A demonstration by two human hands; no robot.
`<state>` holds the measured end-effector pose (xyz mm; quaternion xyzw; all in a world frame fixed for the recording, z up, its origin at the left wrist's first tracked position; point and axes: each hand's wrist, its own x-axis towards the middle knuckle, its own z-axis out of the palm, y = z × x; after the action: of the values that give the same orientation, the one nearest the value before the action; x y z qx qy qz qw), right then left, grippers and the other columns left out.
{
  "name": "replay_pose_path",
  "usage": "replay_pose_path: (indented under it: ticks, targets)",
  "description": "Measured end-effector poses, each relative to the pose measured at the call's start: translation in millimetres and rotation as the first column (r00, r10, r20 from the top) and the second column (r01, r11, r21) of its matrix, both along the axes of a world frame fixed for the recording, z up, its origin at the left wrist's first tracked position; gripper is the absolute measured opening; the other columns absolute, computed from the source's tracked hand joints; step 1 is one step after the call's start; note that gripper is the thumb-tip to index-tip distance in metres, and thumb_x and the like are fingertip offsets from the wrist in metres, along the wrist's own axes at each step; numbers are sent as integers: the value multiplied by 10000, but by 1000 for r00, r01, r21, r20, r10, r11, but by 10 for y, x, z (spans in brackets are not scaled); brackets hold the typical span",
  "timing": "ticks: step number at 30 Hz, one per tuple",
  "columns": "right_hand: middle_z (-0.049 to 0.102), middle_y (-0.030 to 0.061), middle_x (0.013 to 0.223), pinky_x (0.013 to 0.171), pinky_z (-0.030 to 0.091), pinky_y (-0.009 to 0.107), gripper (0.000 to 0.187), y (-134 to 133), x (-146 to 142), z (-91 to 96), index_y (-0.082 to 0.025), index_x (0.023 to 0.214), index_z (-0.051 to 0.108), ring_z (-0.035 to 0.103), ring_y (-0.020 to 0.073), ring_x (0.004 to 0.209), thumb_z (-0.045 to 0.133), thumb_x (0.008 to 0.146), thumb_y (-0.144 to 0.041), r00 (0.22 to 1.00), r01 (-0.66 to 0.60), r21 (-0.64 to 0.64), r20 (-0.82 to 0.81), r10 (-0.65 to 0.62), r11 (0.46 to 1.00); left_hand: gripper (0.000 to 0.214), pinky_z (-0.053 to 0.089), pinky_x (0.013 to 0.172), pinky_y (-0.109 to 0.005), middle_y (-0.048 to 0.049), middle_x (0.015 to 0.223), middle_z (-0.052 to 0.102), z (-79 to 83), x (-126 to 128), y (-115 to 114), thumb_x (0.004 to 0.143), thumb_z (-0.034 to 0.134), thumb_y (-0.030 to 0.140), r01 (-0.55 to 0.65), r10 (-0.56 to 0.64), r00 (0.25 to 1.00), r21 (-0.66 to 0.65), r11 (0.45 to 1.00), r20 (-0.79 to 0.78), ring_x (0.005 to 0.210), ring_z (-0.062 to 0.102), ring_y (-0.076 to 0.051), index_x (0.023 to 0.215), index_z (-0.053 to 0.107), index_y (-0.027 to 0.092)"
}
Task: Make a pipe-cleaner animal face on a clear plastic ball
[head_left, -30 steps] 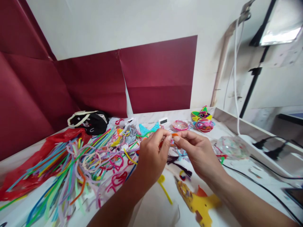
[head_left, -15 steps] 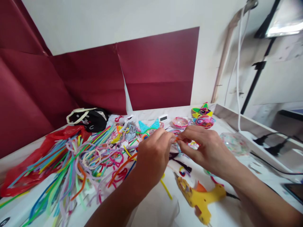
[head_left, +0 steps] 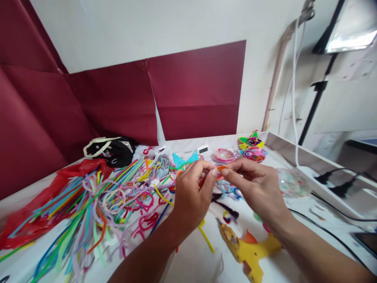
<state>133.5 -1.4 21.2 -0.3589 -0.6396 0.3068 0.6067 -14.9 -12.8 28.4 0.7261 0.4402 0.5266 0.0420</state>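
Observation:
My left hand (head_left: 193,196) and my right hand (head_left: 256,188) meet above the middle of the white table (head_left: 191,259). Both pinch a thin orange pipe cleaner (head_left: 220,168) between thumb and fingertips, the fingers of each hand closed on it. Much of the pipe cleaner is hidden behind my left hand. A big heap of coloured pipe cleaners (head_left: 97,204) lies just left of my left hand. A yellow glue gun (head_left: 247,251) lies on the table below my right wrist.
A red plastic bag (head_left: 35,212) and a black pouch (head_left: 110,151) lie at the left. Finished colourful craft pieces (head_left: 253,149) sit at the back right, beside a clear glittery ball (head_left: 293,182). Black cables (head_left: 330,236) and a plug strip run along the right edge.
Both hands dipped toward the table, then rose back a little, still pinching the orange pipe cleaner. The camera shifted slightly up and down.

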Motion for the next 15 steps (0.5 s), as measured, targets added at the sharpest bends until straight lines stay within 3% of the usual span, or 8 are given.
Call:
replay_pose_path:
  ticks: [10,15]
  targets:
    - [660,-4,697,634,460,270,106,2,-155,-178,-215,758,696,570,137,654,732,769,-315,926,-137,-121,-369,84,983,107,489,609,-225,-6,791,691,-88,58,-8,894,552,281,42,-36,993,-59,997,110,720,643,-133,854,611,201]
    - [667,4,710,617,467,265,162,32,-168,-168,-201,773,693,584,142,659,732,764,-358,940,-158,-140,-323,106,977,105,471,633,-234,1,741,663,-31,0,19,885,554,246,-43,44,999,68,997,-16,689,614,-128,811,607,193]
